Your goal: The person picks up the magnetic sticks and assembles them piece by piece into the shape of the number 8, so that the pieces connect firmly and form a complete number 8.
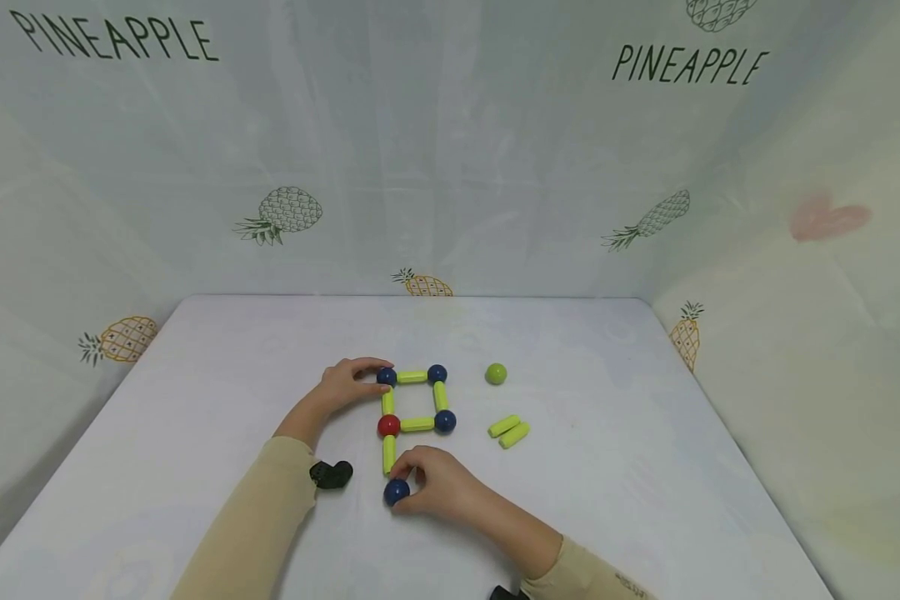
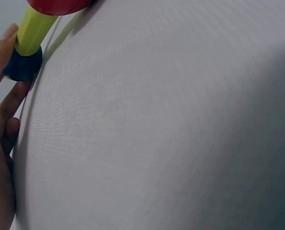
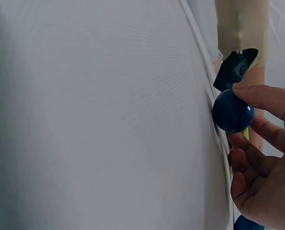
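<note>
A square of yellow-green rods with balls at its corners lies on the table: blue balls at three corners and a red ball [image 1: 389,425] at the near left. From the red ball a yellow-green rod [image 1: 389,455] points toward the person. My left hand [image 1: 342,384] pinches the far-left blue ball [image 1: 387,377] between thumb and fingers; the left wrist view also shows this blue ball [image 2: 23,66]. My right hand [image 1: 442,483] pinches another blue ball [image 1: 397,492] at the near end of that rod. Whether ball and rod touch is hard to tell.
To the right of the square, two loose yellow-green rods [image 1: 514,435] lie side by side. A light green ball [image 1: 497,373] sits farther back. Black wrist cameras [image 1: 332,475] are worn at both sleeves. A pineapple-print curtain [image 1: 450,167] hangs behind the white table [image 1: 630,500].
</note>
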`<state>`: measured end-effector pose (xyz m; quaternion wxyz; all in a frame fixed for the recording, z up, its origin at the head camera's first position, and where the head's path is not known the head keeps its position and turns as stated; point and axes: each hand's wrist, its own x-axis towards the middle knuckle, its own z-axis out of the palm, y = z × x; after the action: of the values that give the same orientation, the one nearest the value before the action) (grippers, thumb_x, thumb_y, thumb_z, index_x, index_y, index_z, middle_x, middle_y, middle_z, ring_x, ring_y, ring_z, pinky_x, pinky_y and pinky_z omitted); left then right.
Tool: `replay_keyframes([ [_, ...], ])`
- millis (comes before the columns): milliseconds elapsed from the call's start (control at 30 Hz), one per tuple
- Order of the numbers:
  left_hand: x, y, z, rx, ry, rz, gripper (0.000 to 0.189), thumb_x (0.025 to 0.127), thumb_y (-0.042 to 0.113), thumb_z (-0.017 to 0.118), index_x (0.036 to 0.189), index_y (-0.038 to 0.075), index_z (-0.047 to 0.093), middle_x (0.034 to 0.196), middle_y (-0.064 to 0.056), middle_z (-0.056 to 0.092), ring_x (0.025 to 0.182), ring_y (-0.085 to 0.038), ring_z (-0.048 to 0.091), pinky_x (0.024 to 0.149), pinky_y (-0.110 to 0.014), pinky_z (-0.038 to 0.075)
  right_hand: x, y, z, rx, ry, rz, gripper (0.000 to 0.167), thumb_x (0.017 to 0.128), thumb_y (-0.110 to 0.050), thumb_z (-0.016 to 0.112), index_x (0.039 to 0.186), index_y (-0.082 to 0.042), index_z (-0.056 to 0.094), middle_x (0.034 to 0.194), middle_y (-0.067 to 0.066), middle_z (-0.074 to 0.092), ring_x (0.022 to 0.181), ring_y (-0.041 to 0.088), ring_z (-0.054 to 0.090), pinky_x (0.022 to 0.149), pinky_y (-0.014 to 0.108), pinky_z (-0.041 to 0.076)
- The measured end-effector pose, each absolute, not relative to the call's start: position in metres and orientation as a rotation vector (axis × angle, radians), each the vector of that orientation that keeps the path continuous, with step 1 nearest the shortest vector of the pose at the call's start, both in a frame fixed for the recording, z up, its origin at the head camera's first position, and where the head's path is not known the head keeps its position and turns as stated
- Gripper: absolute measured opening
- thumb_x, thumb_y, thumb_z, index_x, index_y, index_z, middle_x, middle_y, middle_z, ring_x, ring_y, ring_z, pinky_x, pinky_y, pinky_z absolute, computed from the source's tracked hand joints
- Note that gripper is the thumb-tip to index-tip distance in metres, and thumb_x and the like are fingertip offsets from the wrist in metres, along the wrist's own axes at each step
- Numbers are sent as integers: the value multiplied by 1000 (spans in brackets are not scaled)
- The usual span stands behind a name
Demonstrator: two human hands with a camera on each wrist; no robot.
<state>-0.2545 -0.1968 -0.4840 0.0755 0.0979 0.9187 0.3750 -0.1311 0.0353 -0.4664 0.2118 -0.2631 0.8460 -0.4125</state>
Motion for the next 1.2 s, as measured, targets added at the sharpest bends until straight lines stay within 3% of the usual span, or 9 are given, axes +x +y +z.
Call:
replay_keyframes([
  [733,-255,-195,-484,288,2743,1132,45,84,40,76,125,25,66,130,-3,62,130,-32,43,107,-60,16,-134,34,-460,-747,2420,-1073,29,76,-19,84,102,-21,71,89,-10,54,80,10,50,70,22,44],
  [1200,-256,-197,-485,260,2746,1104,47,84,42,75,126,25,66,131,-4,61,130,-34,43,107,-61,17,-143,58,-455,-647,2506,-1073,31,76,-17,85,103,-20,71,88,-7,58,79,13,50,67,24,46],
])
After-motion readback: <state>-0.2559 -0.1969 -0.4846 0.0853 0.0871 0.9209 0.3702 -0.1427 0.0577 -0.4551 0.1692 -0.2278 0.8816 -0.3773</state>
